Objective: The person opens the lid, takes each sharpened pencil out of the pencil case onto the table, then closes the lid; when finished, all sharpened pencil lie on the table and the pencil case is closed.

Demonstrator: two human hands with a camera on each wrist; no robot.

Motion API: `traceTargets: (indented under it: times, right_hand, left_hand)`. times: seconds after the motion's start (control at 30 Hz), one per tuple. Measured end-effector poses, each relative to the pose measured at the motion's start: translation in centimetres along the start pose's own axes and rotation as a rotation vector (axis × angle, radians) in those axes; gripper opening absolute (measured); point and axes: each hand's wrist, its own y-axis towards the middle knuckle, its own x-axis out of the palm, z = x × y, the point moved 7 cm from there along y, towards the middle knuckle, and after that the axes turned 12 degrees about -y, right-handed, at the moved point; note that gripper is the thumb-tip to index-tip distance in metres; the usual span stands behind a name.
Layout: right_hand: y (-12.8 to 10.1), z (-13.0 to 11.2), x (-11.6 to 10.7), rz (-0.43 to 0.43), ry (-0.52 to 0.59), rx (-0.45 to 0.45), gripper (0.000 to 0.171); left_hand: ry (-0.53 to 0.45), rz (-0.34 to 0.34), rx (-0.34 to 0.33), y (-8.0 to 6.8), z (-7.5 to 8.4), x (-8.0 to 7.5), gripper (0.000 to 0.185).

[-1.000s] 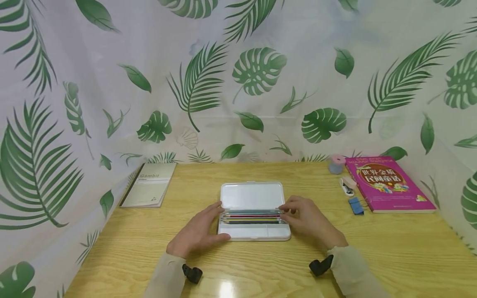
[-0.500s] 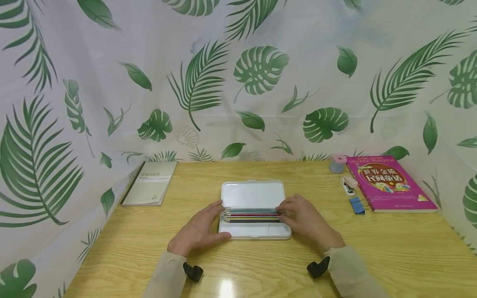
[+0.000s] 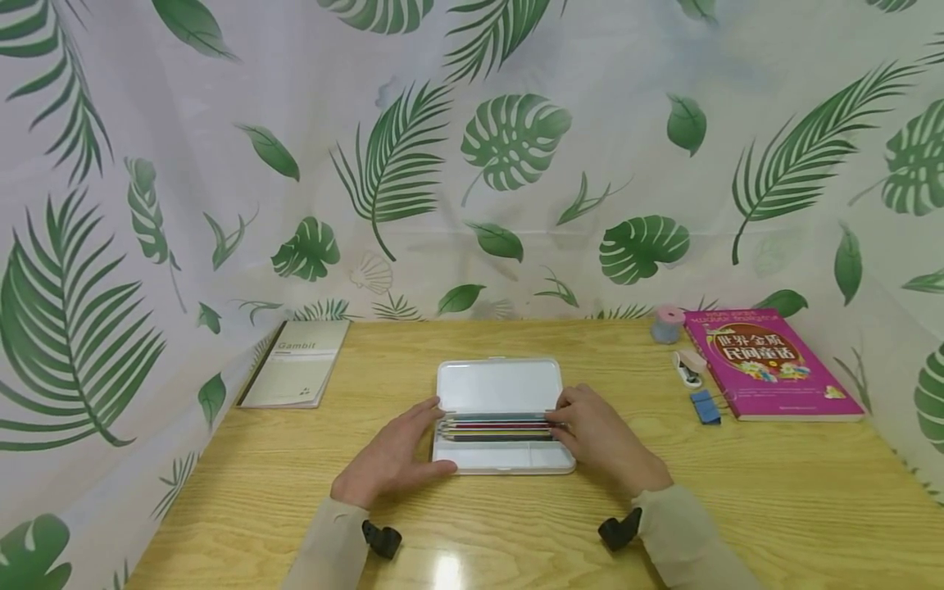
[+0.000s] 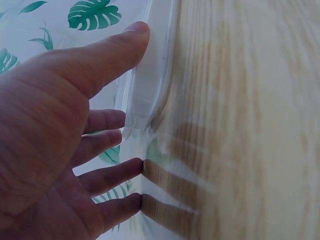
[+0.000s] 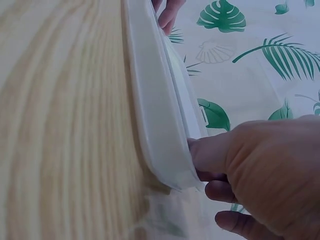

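Observation:
A white pencil case [image 3: 472,461] lies opened flat on the table, its lid [image 3: 500,385] tipped back to the far side. Several pencils [image 3: 494,428], with red, yellow and dark barrels, lie side by side in it. My left hand [image 3: 394,459] is spread around the case's left end, thumb on the near corner and index finger at the hinge side. In the left wrist view its other fingers extend past the case. At the right end my right hand [image 3: 601,434] has curled thumb and index finger at the pencil ends, reaching over the case wall [image 5: 160,100].
A notebook [image 3: 298,365] lies at the back left. To the right are a pink book [image 3: 770,365], a blue binder clip [image 3: 705,407], a small stapler [image 3: 689,369] and a pink-and-grey round container [image 3: 667,324]. A patterned curtain [image 3: 472,164] closes off the table's far side.
My right hand has shifted slightly left, its fingertips reaching farther in over the pencil ends. The left hand and the case stay almost where they were.

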Motion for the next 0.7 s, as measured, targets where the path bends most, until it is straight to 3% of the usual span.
traceTargets:
  times: [0.37,0.7]
  right_hand:
    - [0.03,-0.32,-0.06,0.116,-0.005,-0.070,0.006]
    - [-0.13,-0.25,0.06,0.098,0.000,-0.052,0.011]
  left_hand:
    - [0.001,-0.003,0.013,0.05,0.01,-0.08,0.082]
    - [0.003,-0.002,0.014,0.10,-0.14,0.06,0.082]
